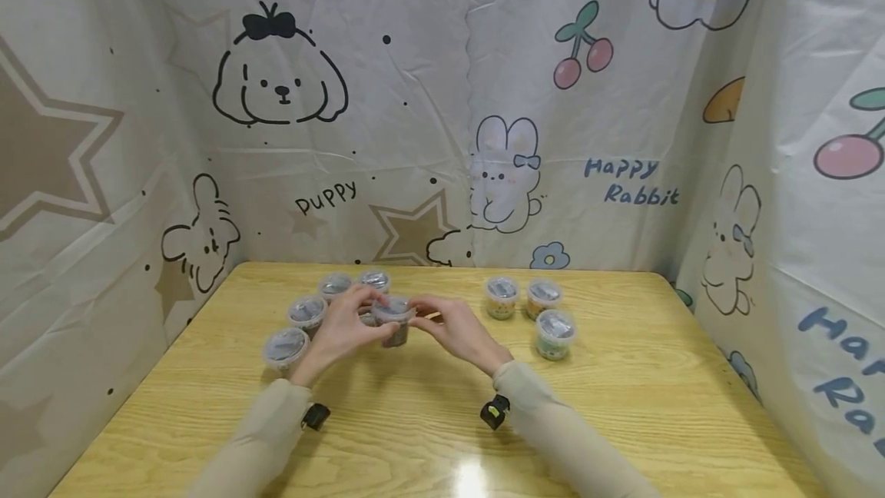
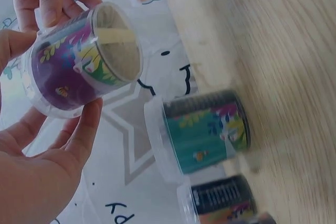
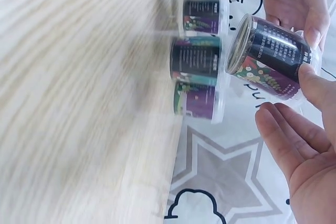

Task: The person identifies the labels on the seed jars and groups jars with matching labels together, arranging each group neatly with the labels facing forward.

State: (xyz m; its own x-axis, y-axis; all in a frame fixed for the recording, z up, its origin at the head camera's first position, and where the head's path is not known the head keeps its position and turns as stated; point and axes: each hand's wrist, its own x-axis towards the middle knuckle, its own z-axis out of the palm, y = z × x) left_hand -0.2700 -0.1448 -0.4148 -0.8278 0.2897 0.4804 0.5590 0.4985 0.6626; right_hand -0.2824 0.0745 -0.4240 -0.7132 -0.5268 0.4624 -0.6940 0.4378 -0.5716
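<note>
Between both hands is a small clear-lidded tub with a purple and black label, raised above the table and tilted in the wrist views. My left hand grips it near the lid, thumb on the near side and fingers round the far side. From the right, my right hand holds the lid edge; its thumb lies on the tub while other fingers extend past it. The tub's flat base faces the table. A teal-labelled tub stands beside the left hand.
Several lidded tubs stand at the left, one front tub close to the left wrist. Three more stand right of the hands, the nearest being a green one. A printed curtain encloses the wooden table.
</note>
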